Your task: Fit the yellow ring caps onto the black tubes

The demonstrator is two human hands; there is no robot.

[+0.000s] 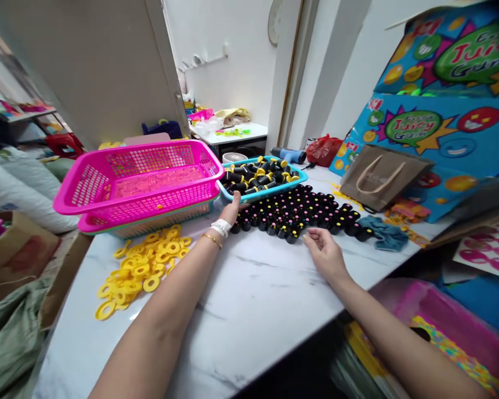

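Note:
My left hand (232, 210) is at the near edge of a blue basket (258, 195), its thumb up at the rim; its other fingers are hidden. The basket holds many black cylinders with yellow parts (260, 176). My right hand (319, 244) is just in front of a wide group of black pieces (291, 213) with pink and yellow dots on top. Its fingers are curled with the tips together, and anything between them is too small to make out. Yellow rings (143, 269) lie in a loose pile left of my left forearm.
Stacked pink baskets (139, 208) stand at the back left. At the right are a brown paper bag (380, 180), a teal cloth (385, 235) and blue gum boxes (432, 130). A blue tool (289, 155) and a red bag (324, 151) lie at the back.

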